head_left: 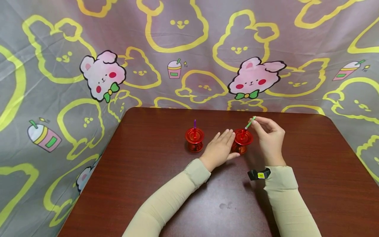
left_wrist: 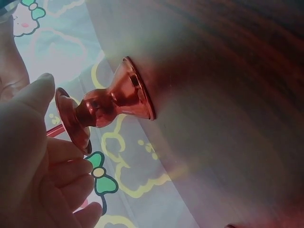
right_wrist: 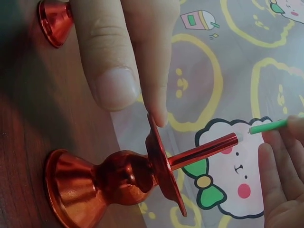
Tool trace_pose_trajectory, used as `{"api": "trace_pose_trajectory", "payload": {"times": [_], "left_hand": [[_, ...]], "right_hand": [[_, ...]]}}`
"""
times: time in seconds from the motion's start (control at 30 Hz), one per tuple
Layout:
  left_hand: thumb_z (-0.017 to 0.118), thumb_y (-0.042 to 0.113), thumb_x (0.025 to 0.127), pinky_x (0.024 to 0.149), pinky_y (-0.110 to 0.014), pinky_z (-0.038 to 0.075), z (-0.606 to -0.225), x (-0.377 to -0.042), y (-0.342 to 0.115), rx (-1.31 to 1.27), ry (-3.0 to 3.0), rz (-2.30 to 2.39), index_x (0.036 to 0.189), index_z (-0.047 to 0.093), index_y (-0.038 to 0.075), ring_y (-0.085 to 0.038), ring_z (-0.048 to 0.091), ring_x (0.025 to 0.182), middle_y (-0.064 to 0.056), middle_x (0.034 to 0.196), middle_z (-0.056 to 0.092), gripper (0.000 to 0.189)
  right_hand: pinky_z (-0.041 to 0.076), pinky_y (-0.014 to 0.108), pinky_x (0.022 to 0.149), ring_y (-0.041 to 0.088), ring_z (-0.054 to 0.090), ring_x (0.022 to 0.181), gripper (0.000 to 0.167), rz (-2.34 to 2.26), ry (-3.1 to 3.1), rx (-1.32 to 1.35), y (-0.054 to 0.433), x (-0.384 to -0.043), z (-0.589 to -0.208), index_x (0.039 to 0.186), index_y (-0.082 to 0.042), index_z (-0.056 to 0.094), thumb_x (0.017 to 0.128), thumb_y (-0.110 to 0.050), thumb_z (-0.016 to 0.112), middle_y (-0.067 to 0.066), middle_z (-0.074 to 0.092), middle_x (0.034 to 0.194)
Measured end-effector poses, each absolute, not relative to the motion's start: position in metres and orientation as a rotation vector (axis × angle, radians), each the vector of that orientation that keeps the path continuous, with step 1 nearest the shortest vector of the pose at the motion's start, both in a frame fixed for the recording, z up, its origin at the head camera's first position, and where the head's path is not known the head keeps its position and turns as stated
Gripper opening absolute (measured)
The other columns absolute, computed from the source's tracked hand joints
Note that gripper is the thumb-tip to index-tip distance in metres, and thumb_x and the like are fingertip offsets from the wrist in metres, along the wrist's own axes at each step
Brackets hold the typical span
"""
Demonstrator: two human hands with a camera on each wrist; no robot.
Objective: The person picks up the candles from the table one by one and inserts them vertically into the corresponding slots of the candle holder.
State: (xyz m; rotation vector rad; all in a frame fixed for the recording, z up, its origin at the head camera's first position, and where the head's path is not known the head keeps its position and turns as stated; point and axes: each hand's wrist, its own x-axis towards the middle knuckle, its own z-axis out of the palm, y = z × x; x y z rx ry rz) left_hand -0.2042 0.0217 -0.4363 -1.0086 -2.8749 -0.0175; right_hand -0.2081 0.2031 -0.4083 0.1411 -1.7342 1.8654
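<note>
In the head view my right hand (head_left: 270,141) pinches a thin green candle (head_left: 250,122) above a shiny red candle holder (head_left: 243,137). The right wrist view shows the green candle (right_wrist: 268,126) tilted, its lower end close to the top of the holder's red tube (right_wrist: 204,151). My left hand (head_left: 219,149) lies beside this holder with fingers straight; one fingertip (right_wrist: 159,114) touches the dish rim. In the left wrist view, the left hand (left_wrist: 61,180) partly hides the tube and the dish of the red holder (left_wrist: 102,107).
A second red candle holder (head_left: 194,138) stands to the left, bearing an upright purple candle (head_left: 194,123). Both holders stand on a dark brown table (head_left: 142,158). A patterned grey cloth (head_left: 204,65) hangs behind it. A black wrist strap (head_left: 257,174) sits at the right cuff.
</note>
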Motion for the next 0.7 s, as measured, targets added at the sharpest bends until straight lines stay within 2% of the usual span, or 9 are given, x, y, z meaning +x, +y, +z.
{"api": "trace_pose_trajectory", "payload": {"times": [0.2,0.7], "left_hand": [[0.046,0.061,0.101,0.122,-0.039,0.023,-0.4360,-0.2041,0.0218,-1.004,-2.878,-0.018,0.158,0.035,0.007,-0.020,0.025,0.153,-0.009,0.164,0.032,0.079],[0.044,0.062,0.101,0.123,-0.039,0.022,-0.4377,-0.2058,0.0220,-1.006,-2.881,-0.012,0.158,0.034,0.007,-0.020,0.023,0.153,-0.008,0.164,0.031,0.079]], "right_hand": [[0.056,0.020,0.082,0.015,0.074,0.086,0.022,1.822,-1.786,0.119,0.2020,-0.2086,-0.4080,0.107,0.009,0.073,0.091,-0.006,0.075,0.000,0.077,0.096],[0.056,0.019,0.081,0.011,0.073,0.085,0.025,1.816,-1.801,0.104,0.2009,-0.2113,-0.4078,0.107,0.014,0.071,0.090,-0.004,0.076,-0.001,0.077,0.095]]}}
